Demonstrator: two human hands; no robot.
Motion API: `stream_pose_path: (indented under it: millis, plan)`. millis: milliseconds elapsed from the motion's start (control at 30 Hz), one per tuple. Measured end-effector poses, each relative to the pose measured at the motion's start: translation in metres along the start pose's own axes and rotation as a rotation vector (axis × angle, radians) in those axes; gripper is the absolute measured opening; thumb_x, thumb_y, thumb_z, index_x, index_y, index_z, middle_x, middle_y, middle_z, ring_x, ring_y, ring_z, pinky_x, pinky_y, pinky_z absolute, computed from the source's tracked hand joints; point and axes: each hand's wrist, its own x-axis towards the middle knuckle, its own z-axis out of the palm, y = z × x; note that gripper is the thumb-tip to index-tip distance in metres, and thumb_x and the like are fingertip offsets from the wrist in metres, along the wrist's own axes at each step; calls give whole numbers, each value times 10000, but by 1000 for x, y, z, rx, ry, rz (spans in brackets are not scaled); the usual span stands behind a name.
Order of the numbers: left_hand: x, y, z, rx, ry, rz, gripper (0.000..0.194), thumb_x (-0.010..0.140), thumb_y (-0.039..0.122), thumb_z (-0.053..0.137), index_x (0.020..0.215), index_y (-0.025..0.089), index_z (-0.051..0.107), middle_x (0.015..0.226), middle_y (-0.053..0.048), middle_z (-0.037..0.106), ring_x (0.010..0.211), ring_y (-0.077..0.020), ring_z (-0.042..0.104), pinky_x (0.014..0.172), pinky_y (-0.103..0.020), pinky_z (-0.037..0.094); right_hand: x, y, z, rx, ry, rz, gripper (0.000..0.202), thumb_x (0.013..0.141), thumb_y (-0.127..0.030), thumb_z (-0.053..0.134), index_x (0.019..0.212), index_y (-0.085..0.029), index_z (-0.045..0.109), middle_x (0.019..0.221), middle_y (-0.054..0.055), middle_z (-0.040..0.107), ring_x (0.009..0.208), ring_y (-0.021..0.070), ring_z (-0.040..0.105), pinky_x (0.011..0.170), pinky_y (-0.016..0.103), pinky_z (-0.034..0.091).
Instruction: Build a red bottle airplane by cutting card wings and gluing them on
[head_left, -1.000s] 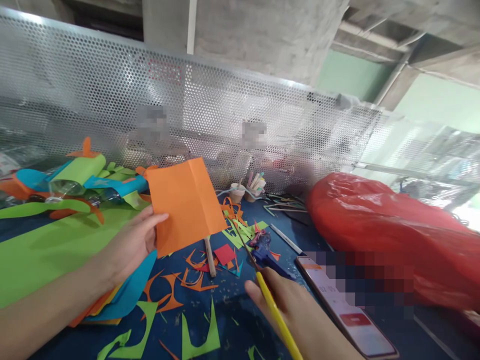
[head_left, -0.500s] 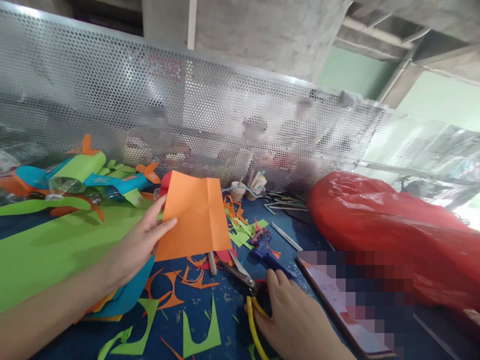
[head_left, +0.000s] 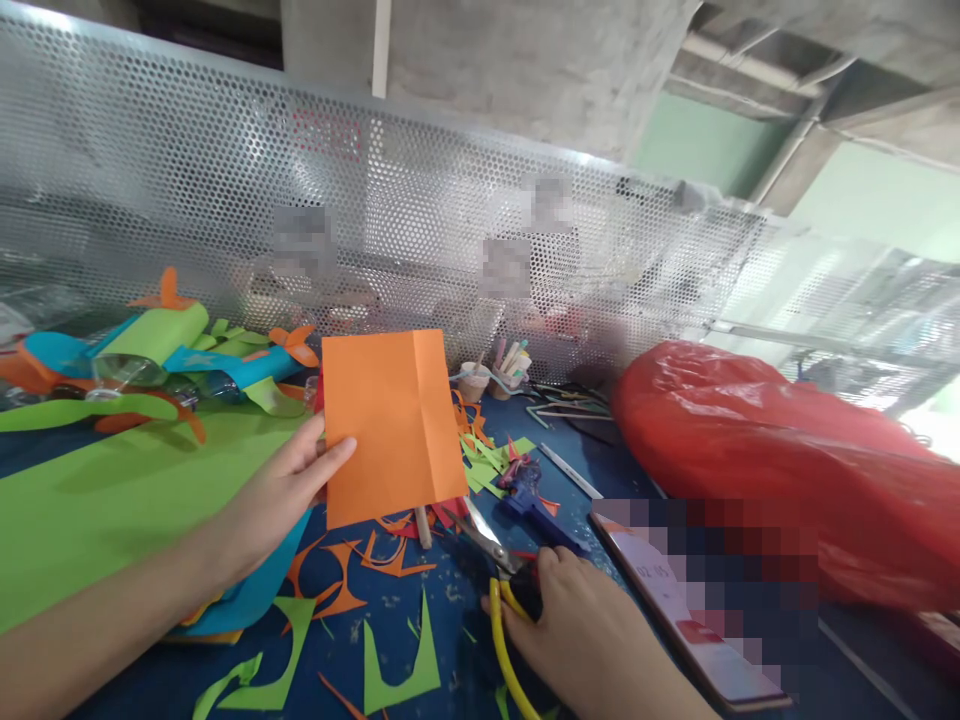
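A creased sheet of orange paper (head_left: 382, 430) is held up by its left edge in my left hand (head_left: 300, 480), thumb in front and fingers behind. A bit of red shows behind that edge. My right hand (head_left: 574, 620) is closed round the yellow handles of a pair of scissors (head_left: 491, 550). The blades are apart and point toward the sheet's lower right corner; whether they touch it I cannot tell. Beyond my right hand lies a blue glue gun (head_left: 536, 510). Orange paper scraps (head_left: 345, 580) and green paper scraps (head_left: 405, 670) lie on the blue table (head_left: 382, 610) below.
A phone (head_left: 682, 610) and a large red plastic bag (head_left: 772, 460) are on the right. Green paper (head_left: 150, 490) spreads at left, before paper-covered bottle models (head_left: 232, 370). Cups of pens (head_left: 510, 370) stand at the back, near a perforated metal screen (head_left: 435, 220) with people behind it.
My left hand has turned the orange sheet a little more upright and shifted it slightly. The scissors have moved slightly left, still in my right hand.
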Motion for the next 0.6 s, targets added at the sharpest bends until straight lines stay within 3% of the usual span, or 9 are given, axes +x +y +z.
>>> stream_pose_path:
  millis: [167,233,367,433,600]
  plan:
    - [3,-2,-4,-96,81,-18,367,832,380,621,1180,275,570,1248,-14,634,1143,-257,585,858,-330,553,3,1,-20,482,-6,-94,373,892,-494,410,956,-154,548,945,135,644,906,280,620,807,391,466]
    - [5,-2,-4,-157,99,-14,348,817,353,646,1149,266,590,1216,-14,655,1126,-258,597,858,-338,555,2,1,-25,756,-120,-141,403,899,-549,377,992,-182,516,941,93,631,873,230,621,778,336,483]
    - [6,-1,-2,-254,96,-10,305,828,305,637,1128,264,601,1202,-6,663,1107,-242,611,861,-332,558,-4,1,-22,1155,-385,-226,592,867,-698,188,868,-184,481,731,25,551,629,162,575,635,300,509]
    - [6,0,-1,-288,110,0,298,834,291,631,1130,270,602,1205,-1,660,1101,-236,615,862,-330,560,-8,2,-19,1180,-398,-274,608,875,-691,152,893,-184,488,730,16,525,615,149,549,638,300,511]
    - [4,-1,-1,-320,92,17,319,835,280,633,1151,287,591,1218,20,653,1128,-235,596,868,-328,561,-17,1,-22,938,-279,-333,562,907,-633,196,886,-209,565,789,36,567,680,155,581,649,265,509]
